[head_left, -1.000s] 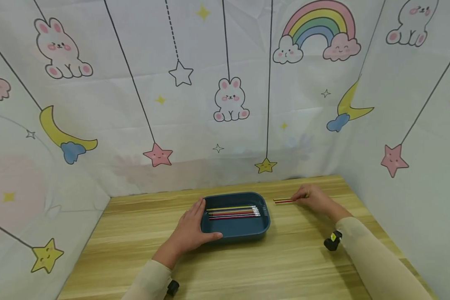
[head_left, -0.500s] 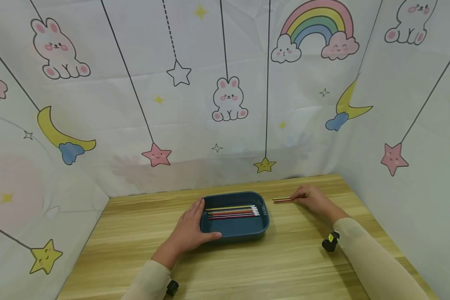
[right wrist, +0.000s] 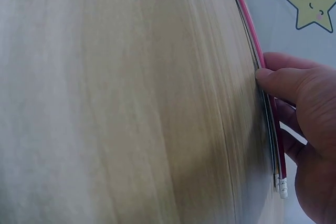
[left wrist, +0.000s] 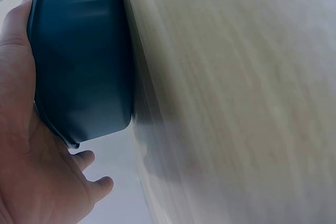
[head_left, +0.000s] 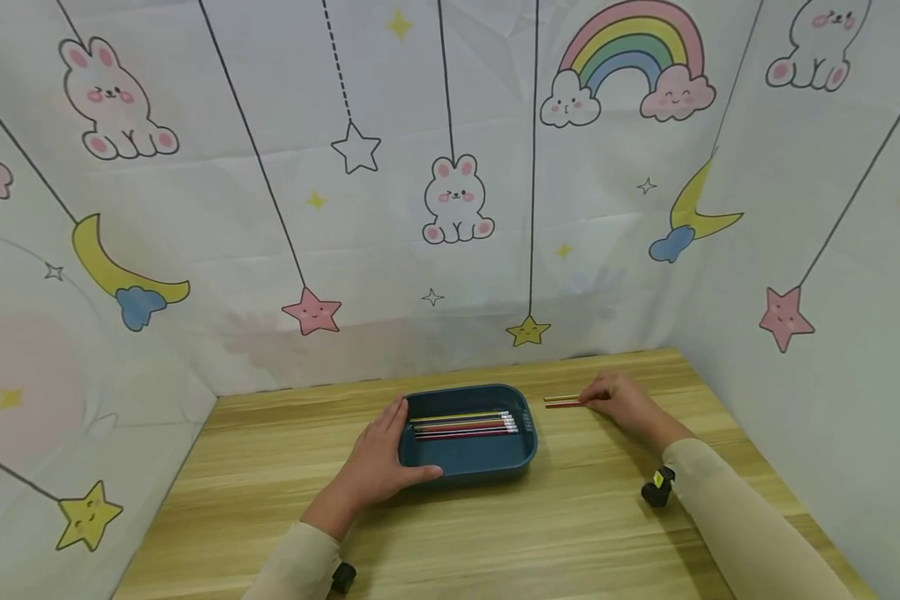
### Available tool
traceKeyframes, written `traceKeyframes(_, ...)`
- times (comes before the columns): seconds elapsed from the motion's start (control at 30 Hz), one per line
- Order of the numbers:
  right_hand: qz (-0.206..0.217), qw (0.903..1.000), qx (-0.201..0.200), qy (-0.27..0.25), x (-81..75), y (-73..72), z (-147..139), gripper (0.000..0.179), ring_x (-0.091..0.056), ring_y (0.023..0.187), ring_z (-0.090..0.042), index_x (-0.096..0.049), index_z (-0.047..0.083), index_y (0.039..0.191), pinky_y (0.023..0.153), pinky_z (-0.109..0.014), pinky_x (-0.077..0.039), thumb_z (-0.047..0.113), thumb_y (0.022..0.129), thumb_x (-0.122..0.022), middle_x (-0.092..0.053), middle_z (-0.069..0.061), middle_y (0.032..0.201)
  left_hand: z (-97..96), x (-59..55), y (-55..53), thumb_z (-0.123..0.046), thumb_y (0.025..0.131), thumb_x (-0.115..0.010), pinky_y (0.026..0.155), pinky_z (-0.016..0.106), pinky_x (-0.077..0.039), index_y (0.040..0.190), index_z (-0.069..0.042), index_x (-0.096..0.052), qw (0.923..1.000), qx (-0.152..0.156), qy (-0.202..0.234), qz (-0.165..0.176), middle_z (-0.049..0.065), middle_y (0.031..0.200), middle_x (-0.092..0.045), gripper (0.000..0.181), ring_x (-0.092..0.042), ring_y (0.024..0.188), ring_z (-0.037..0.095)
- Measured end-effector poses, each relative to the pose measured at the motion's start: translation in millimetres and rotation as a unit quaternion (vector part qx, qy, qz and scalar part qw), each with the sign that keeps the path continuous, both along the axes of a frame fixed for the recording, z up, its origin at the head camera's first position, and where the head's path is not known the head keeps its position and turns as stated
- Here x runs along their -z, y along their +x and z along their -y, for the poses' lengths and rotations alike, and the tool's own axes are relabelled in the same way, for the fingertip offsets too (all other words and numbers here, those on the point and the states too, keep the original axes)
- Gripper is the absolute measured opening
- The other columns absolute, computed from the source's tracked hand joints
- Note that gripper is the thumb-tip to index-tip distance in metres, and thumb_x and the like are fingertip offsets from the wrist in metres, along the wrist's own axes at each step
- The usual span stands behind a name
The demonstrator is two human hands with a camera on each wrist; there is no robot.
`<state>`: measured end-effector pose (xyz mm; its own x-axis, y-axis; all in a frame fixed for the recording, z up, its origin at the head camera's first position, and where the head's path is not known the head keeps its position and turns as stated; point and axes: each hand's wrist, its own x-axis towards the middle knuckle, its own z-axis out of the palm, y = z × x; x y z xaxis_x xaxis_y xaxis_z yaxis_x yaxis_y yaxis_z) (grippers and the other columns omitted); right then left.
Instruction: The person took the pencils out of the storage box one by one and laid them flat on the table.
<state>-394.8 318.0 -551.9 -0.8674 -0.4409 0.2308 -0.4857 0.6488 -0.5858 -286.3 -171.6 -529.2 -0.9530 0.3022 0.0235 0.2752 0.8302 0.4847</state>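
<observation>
Head view: we see a dark blue tray (head_left: 465,458) on the wood-grained table (head_left: 270,467); a row of pencils (head_left: 465,426) lies inside, eraser ends toward the right
Left hand: we find the left hand (head_left: 375,458) at the tray's left end; its fingers are spread and nearly straight against the rim, the thumb reaching over the near side
Right hand: we see the right hand (head_left: 626,404) pinching the loose pencils (right wrist: 276,135) between thumb and fingers; at least two, one red
Loose pencils: right of the tray, apart from it; we cannot tell whether they touch the table
Backdrop: we see white cloth (head_left: 375,233) printed with rabbits, stars and a rainbow
</observation>
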Motion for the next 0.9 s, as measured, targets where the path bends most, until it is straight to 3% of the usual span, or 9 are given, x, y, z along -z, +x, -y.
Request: traceKeyframes(0.9,0.005,0.9999,-0.007,0.006,2.5,-7.5,-1.9,0.021,-0.072,0.103,-0.026,-0.089,0.012,0.110,0.092,-0.045,-0.060,-0.003,0.102,-0.076,-0.078,0.000,0.106,-0.4,-0.3,0.1,-0.079,0.085,-0.081,0.131,0.069,-0.019,0.178,-0.006,-0.016,1.0000,0.001,0.001,0.000,0.016,0.185,-0.015,0.135,-0.016,0.170,0.037)
